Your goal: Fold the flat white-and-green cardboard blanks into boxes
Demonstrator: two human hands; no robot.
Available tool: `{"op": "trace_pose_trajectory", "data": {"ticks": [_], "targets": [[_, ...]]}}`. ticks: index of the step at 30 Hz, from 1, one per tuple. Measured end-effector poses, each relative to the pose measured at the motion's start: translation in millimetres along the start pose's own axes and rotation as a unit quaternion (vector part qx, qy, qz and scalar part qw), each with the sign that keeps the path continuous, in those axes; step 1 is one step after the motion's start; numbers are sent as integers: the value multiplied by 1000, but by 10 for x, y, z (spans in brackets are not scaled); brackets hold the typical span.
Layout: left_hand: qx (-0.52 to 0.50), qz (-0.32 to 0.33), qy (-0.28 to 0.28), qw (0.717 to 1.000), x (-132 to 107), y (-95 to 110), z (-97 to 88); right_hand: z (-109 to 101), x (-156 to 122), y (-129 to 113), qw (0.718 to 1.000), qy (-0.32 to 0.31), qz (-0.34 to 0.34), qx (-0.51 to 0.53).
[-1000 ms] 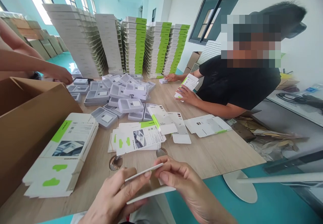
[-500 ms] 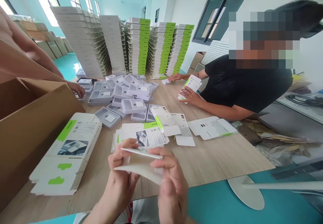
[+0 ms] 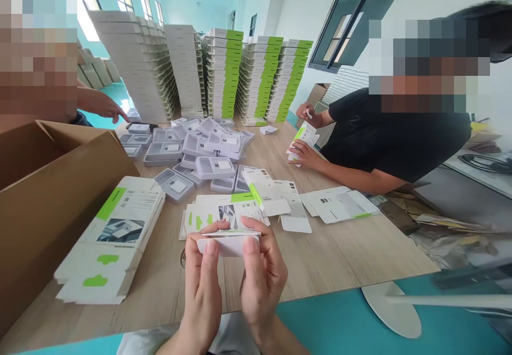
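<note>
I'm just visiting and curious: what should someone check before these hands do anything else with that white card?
1. Grip: left hand and right hand both hold the white card: ok.
2. Card position: held roughly level above the wooden table: ok.
3. Card's printed side: not visible from here: cannot tell.
4. Gray plastic trays: lying loose beyond the hands, within view: ok.
5. Other people: the co-worker's hand, on a printed carton, is apart from these hands: ok.

Bare left hand (image 3: 202, 291) and right hand (image 3: 262, 280) with short, unpainted nails (image 3: 249, 245), above pale clothing (image 3: 232, 331).
</note>
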State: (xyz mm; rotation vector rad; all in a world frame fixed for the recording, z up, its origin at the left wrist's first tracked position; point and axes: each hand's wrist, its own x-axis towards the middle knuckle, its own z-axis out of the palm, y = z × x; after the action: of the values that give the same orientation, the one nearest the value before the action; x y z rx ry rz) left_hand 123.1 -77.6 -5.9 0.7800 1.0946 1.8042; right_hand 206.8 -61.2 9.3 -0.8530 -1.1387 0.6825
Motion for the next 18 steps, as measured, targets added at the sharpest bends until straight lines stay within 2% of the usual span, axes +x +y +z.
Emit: {"op": "trace_pose_trajectory", "data": {"ticks": [5, 9, 14, 18], "targets": [[-54, -24, -12, 998, -1, 7, 0, 2, 16, 24, 1000, 8, 5, 24], [-31, -22, 6, 999, -6, 26, 17, -7, -15, 84, 998, 6, 19, 66], [-52, -15, -7, 999, -22, -28, 15, -24, -72, 136, 995, -10, 27, 92], [-68, 3, 0, 998, -51, -59, 38, 31, -67, 131, 992, 51, 45, 107]]}}
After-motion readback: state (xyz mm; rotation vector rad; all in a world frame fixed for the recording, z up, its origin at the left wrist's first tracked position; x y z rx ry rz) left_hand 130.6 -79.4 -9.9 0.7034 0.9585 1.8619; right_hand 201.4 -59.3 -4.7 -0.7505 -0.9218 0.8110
